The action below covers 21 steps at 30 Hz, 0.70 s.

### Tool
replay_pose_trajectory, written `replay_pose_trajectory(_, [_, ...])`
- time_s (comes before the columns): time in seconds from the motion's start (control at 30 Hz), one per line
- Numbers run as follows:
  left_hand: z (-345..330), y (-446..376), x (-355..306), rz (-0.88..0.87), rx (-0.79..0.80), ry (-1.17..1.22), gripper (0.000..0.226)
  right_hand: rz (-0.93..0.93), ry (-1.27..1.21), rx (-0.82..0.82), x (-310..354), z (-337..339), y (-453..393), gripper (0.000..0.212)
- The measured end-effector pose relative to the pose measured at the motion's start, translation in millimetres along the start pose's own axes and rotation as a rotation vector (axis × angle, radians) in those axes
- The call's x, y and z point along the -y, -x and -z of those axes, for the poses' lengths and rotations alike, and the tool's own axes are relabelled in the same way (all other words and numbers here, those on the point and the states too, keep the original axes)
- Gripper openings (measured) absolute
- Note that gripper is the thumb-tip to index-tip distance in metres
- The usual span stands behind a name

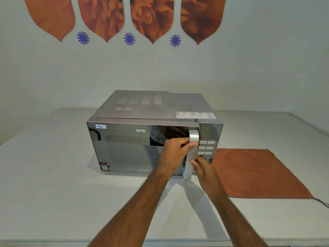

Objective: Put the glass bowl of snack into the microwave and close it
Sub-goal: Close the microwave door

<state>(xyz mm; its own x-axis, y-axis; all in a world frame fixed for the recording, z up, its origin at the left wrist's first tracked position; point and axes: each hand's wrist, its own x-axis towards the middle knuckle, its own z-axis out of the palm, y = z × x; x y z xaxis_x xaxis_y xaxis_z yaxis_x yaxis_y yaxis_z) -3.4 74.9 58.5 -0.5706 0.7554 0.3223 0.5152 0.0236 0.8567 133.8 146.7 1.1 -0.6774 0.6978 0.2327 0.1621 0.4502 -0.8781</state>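
A silver microwave [153, 107] with a dark mirrored door [124, 148] stands on the white table, its door shut or nearly shut against the body. My left hand [175, 152] is wrapped around the vertical silver door handle [193, 138] near its upper half. My right hand [203, 168] lies flat with fingers extended against the lower part of the handle, beside the control panel [207, 147]. No glass bowl of snack is visible anywhere; the door's dark glass hides the inside.
An orange cloth [258, 173] lies flat on the table [53, 175] to the right of the microwave. A dark cable [322, 202] runs off at the right edge. A wall with orange and blue decorations stands close behind.
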Motion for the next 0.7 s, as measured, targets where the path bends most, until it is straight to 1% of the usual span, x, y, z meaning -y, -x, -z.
replay_pose_trajectory(0.2, [-1,-4,6,0.029,0.015,0.028,0.043,-0.007,0.024,-0.017,-6,-2,-4,0.018])
replay_pose_trajectory(0.37, [-3,-9,9,0.046,0.025,0.061,0.042,-0.015,0.04,-0.007,-12,-1,-10,0.031])
replay_pose_trajectory(0.47, [-4,-13,10,0.049,0.024,0.056,0.042,-0.015,0.052,0.008,-14,0,-15,0.034])
replay_pose_trajectory(0.6, [-5,-19,10,0.039,0.023,0.048,0.041,-0.003,0.063,0.005,-14,1,-22,0.035])
replay_pose_trajectory(0.7, [-5,-24,12,0.04,0.026,0.052,0.041,-0.009,0.065,0.005,-18,1,-27,0.032])
